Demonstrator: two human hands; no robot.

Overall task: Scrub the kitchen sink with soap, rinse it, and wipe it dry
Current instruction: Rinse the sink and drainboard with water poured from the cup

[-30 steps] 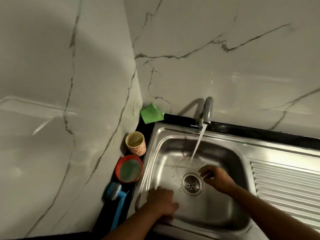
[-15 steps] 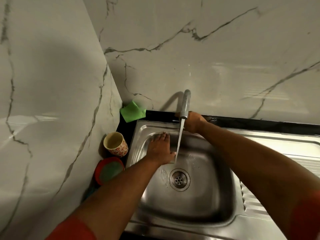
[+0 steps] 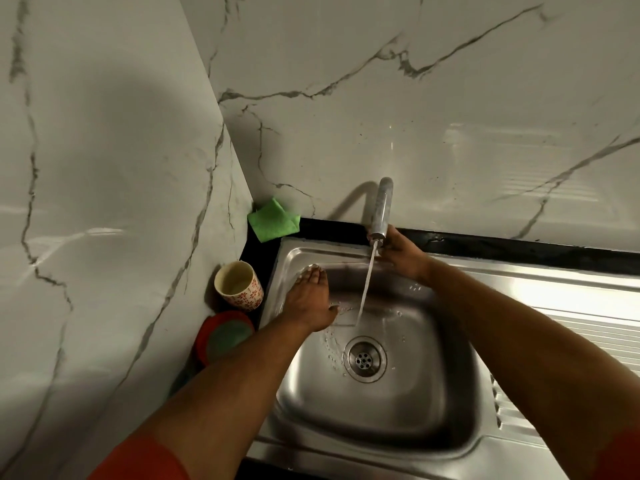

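At the far left, on the narrow black surface (image 3: 268, 245) against the marble wall, stands a round red-rimmed container (image 3: 223, 337), partly hidden behind the left forearm. Just behind it is a cup with red flowers (image 3: 239, 282), and in the corner lies a folded green cloth (image 3: 273, 220).

The steel sink (image 3: 398, 427) fills the middle. The left hand (image 3: 310, 299) lies flat on its back-left wall, with the fingers straight and together, reaching the rim. To its right, a thin stream of water (image 3: 365, 285) falls from the tap (image 3: 381, 206) and lands just behind the drain (image 3: 364, 358).

The right hand (image 3: 401, 252) is at the foot of the tap. Its fingers are hidden behind the spout, so I cannot tell if it grips anything. The ribbed draining board (image 3: 571, 327) is at the far right.
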